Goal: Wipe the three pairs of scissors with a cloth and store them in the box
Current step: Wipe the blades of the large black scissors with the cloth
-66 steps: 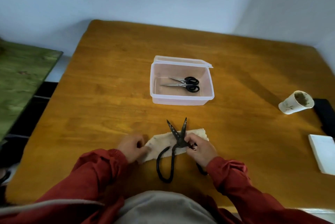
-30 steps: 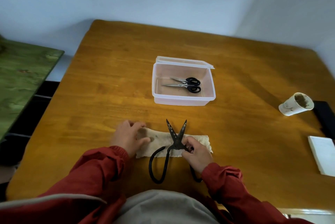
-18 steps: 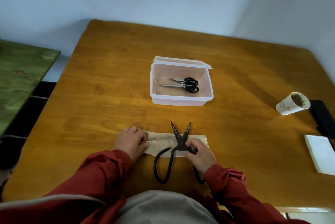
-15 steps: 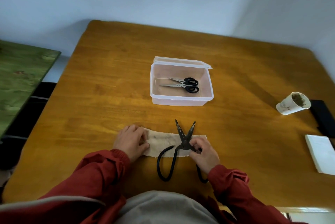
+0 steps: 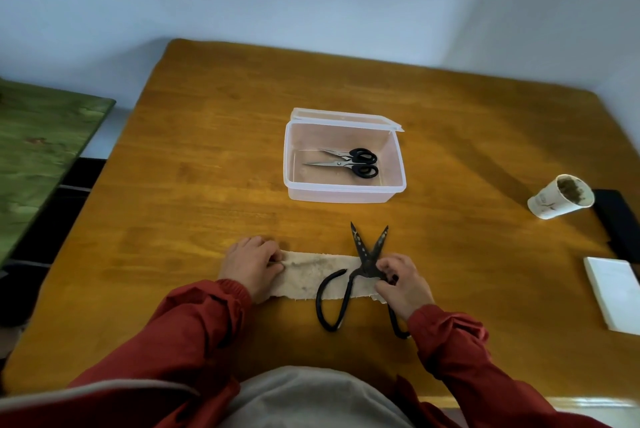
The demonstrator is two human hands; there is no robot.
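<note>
Beige cloth (image 5: pixel 304 275) lies stretched flat along the near edge of the wooden worktop (image 5: pixel 207 185). The left hand (image 5: pixel 251 263) sits on its 9 o'clock end, fingers bent down and pinching the fabric, apparently to anchor the strip so it does not drag. At the 3 o'clock end, the right hand (image 5: pixel 401 284) grips the large black scissors (image 5: pixel 367 254) at the pivot between fingers and thumb. The blades are splayed open and point toward 12 o'clock, past the far edge of the cloth, while the long loop handles trail back toward 6 o'clock. Holding them at the pivot probably gives control for rubbing the metal on the fabric while keeping the fingers off the edges. At 12 o'clock from the cloth stands the clear plastic box (image 5: pixel 343 190), open, with its lid (image 5: pixel 343 116) behind it. Inside lies what looks like one pair of small black-handled scissors (image 5: pixel 346 162), blades toward 9 o'clock. No third pair is in view. Bare wood separates the cloth from the box, so nothing blocks that path. Well off at 2 o'clock lies a tipped paper cup (image 5: pixel 559 200) beside a dark flat object (image 5: pixel 620 219), with a white block (image 5: pixel 616 292) at 3 o'clock. A green surface (image 5: pixel 41 150) lies beyond the worktop at 9 o'clock.
</note>
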